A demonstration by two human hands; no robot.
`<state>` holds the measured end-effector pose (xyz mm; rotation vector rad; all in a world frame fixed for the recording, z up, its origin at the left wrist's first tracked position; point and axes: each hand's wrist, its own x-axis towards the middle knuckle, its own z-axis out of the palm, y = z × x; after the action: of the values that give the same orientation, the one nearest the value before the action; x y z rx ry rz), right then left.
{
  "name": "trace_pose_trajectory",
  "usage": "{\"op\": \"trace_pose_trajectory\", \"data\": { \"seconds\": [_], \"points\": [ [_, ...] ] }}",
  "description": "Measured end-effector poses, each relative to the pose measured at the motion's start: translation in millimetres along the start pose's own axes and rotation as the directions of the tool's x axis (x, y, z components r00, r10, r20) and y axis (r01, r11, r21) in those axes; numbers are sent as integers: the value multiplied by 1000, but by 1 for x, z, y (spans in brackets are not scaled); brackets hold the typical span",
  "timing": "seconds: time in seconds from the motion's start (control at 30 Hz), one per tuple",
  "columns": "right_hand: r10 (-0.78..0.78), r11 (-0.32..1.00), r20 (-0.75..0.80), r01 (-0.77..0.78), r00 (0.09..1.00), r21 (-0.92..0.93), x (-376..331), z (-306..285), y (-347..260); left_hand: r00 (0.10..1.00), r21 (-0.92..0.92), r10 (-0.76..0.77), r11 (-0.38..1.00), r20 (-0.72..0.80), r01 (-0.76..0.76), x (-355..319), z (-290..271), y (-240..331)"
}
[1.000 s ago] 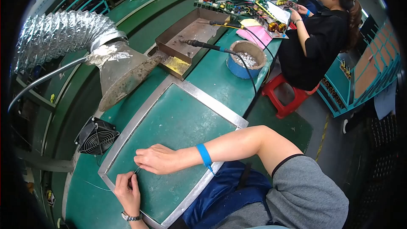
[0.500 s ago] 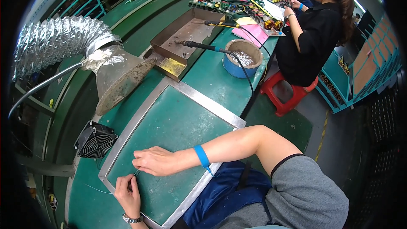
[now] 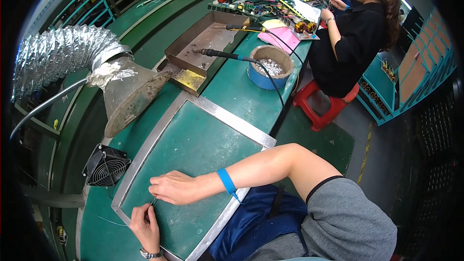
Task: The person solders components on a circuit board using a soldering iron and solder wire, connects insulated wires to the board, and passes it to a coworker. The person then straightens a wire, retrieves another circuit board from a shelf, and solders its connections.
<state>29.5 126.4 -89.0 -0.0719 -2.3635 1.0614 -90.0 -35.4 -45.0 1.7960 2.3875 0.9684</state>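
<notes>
Our hands have barely shifted since a second ago, though the view has swung so the co-worker now sits higher, toward one o'clock. Our right hand (image 3: 175,188) lies on the green mat (image 3: 193,154), fingers curled together, its fingertips meeting the left hand (image 3: 145,221) at about seven o'clock of the frame. The left hand is pinched on a thin wire (image 3: 112,221), which trails off toward nine o'clock across the tabletop (image 3: 232,87); whether the right hand grips the wire too we cannot tell. A blue wrist strap (image 3: 226,182) rings our right forearm. The mat sits inside a metal frame (image 3: 227,116). Just beyond the frame at nine o'clock sits a small black fan (image 3: 106,166). At eleven o'clock hangs a silver duct (image 3: 58,55) ending in a funnel hood (image 3: 133,94). At twelve o'clock lies a brown tray (image 3: 203,38), a soldering iron (image 3: 222,54) resting across it, beside a blue bowl (image 3: 270,67). A person (image 3: 357,34) in black sits on a red stool (image 3: 324,106).
</notes>
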Motion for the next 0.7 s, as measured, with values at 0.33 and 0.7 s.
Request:
{"op": "trace_pose_trajectory", "data": {
  "seconds": [0.33, 0.7],
  "points": [
    [-56, 998, -67, 57, 996, 1, -1, 1, 1, 1000, 6, -21, 1000, 18, 20, -1, -1, 0],
    [-17, 1000, 13, 17, 1000, 14, 0, -2, 0, 999, 11, -31, 999, 33, 31, -1, -1, -1]
  ]
}}
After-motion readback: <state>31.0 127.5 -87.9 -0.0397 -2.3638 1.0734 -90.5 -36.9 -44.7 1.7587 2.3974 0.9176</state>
